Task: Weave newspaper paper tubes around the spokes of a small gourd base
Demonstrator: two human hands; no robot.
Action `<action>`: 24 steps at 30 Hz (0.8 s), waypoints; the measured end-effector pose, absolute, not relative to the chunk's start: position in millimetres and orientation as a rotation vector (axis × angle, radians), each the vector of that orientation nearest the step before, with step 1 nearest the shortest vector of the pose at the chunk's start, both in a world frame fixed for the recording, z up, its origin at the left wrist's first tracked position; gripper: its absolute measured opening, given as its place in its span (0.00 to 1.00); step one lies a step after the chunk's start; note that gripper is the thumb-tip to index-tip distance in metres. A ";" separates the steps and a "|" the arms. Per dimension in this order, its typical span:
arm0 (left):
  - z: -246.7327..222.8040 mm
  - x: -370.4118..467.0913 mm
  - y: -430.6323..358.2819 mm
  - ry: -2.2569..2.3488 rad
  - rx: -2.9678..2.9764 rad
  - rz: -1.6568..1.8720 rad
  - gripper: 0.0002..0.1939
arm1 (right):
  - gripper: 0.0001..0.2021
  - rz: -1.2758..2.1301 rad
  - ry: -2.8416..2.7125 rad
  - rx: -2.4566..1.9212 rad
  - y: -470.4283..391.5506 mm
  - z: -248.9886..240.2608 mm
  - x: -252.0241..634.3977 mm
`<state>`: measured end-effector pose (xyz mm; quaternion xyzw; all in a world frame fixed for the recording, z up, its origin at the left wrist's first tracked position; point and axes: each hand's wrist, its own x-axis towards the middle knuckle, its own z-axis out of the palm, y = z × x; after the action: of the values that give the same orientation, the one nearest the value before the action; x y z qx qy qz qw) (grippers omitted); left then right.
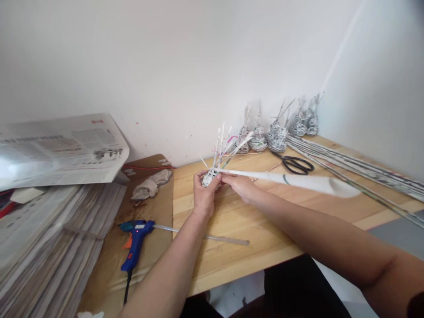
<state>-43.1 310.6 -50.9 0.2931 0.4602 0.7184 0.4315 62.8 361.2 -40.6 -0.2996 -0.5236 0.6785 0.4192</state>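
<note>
My left hand (204, 190) is wrapped round a small woven piece made of rolled newspaper (209, 178), its thumb pressed on the near side. Several upright paper spokes (221, 148) fan out from the top of the piece. My right hand (236, 183) is closed beside it, pinching a long rolled paper tube (274, 176) where it meets the weave. That tube stretches away to the right and widens into a blurred, flattened end. The right fingertips are partly hidden behind the left thumb.
Several finished woven paper gourds (258, 139) stand along the wall. Black-handled scissors (294, 164) and a bundle of paper tubes (357, 163) lie to the right. At left are a blue glue gun (136, 240) with a glue stick, a crumpled cloth (149, 187) and stacked newspapers (66, 229).
</note>
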 end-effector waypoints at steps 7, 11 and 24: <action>-55.7 -49.5 316.8 1.281 0.787 1.857 0.26 | 0.16 1.534 -1.517 -0.651 365.4 -52.8 62.9; -59.4 -56.4 317.5 1.389 0.941 1.879 0.21 | 0.14 1.455 -1.564 -0.665 367.2 -54.0 63.7; -47.7 -60.9 316.3 1.384 0.982 1.777 0.25 | 0.13 1.231 -1.725 -0.750 362.8 -49.9 66.2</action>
<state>-60.9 316.3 -47.7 0.3766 0.5304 0.6814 0.3355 66.2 362.8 -49.9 -0.3007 -0.6921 0.4940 0.4319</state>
